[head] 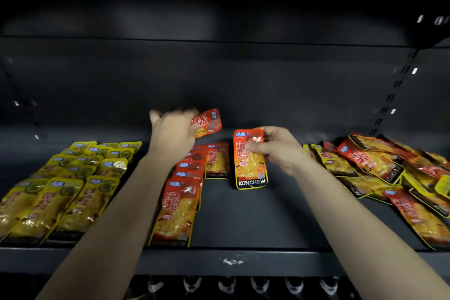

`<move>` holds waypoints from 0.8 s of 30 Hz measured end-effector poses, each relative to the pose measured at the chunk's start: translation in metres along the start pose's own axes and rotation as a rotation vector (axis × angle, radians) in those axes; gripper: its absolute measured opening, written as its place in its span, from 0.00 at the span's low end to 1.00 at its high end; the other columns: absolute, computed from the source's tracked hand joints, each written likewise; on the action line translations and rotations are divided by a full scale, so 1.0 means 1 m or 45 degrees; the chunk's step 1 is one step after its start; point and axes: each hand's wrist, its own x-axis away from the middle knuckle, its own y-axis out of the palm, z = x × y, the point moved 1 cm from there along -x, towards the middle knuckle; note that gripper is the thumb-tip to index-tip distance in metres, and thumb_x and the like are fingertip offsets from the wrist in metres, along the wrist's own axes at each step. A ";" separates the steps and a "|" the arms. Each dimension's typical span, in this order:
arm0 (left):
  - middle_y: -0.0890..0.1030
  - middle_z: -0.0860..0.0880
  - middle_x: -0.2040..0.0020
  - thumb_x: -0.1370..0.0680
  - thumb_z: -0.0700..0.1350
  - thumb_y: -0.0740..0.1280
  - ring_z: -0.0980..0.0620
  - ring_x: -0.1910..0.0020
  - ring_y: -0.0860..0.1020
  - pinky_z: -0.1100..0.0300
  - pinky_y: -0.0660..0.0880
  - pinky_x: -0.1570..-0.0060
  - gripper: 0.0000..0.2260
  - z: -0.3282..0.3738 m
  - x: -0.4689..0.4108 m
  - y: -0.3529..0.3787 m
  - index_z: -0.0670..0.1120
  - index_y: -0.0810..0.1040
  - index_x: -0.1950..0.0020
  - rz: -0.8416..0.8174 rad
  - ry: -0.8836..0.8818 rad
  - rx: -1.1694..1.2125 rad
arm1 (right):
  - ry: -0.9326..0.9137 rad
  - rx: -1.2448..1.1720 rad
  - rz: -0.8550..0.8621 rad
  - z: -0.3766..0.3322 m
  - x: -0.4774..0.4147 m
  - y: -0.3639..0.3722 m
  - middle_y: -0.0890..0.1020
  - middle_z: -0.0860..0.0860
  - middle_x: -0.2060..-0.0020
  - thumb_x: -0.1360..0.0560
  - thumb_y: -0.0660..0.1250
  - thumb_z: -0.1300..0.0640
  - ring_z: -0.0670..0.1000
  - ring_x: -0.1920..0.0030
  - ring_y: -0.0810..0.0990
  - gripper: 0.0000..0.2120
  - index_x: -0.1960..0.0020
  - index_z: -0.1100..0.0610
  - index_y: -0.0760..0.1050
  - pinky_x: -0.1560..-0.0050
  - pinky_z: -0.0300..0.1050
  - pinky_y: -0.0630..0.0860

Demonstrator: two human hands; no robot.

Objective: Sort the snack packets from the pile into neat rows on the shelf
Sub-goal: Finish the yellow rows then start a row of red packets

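Now my left hand [173, 134] grips a red packet [208, 122], my right hand [277, 148] pinches the KONCHEW packet [249, 161]; I'd lay both square along the red row [180, 202].

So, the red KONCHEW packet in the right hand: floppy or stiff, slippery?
Probably light: the right hand pinches the red KONCHEW packet near its top alone. Likely fairly stiff, since the unheld part shows no droop or fold. Its glossy film may be slippery.
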 end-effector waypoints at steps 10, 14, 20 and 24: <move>0.79 0.50 0.44 0.20 0.45 0.61 0.46 0.43 0.75 0.46 0.55 0.36 0.12 -0.037 -0.001 0.023 0.52 0.74 0.36 0.006 0.091 -0.086 | 0.117 0.139 0.167 0.019 -0.029 0.057 0.81 0.57 0.55 0.30 0.73 0.69 0.48 0.62 0.81 0.23 0.39 0.58 0.71 0.69 0.36 0.73; 0.79 0.51 0.46 0.19 0.46 0.61 0.48 0.44 0.74 0.49 0.55 0.41 0.10 -0.044 0.002 0.030 0.52 0.76 0.40 0.057 0.095 -0.012 | 0.051 0.237 0.181 0.033 -0.030 0.063 0.82 0.58 0.52 0.30 0.74 0.67 0.51 0.57 0.83 0.23 0.38 0.57 0.71 0.61 0.41 0.78; 0.79 0.52 0.45 0.20 0.46 0.63 0.49 0.43 0.74 0.52 0.55 0.42 0.10 -0.046 0.006 0.036 0.51 0.76 0.40 0.094 0.062 0.077 | -0.009 0.344 0.204 0.042 -0.032 0.069 0.82 0.54 0.54 0.30 0.75 0.64 0.53 0.53 0.83 0.21 0.43 0.51 0.71 0.51 0.50 0.81; 0.80 0.51 0.46 0.20 0.45 0.64 0.48 0.44 0.74 0.52 0.56 0.43 0.09 -0.045 0.008 0.038 0.50 0.77 0.41 0.106 0.066 0.104 | -0.027 0.422 0.208 0.043 -0.033 0.070 0.82 0.52 0.54 0.31 0.76 0.62 0.51 0.53 0.83 0.21 0.43 0.50 0.72 0.49 0.50 0.81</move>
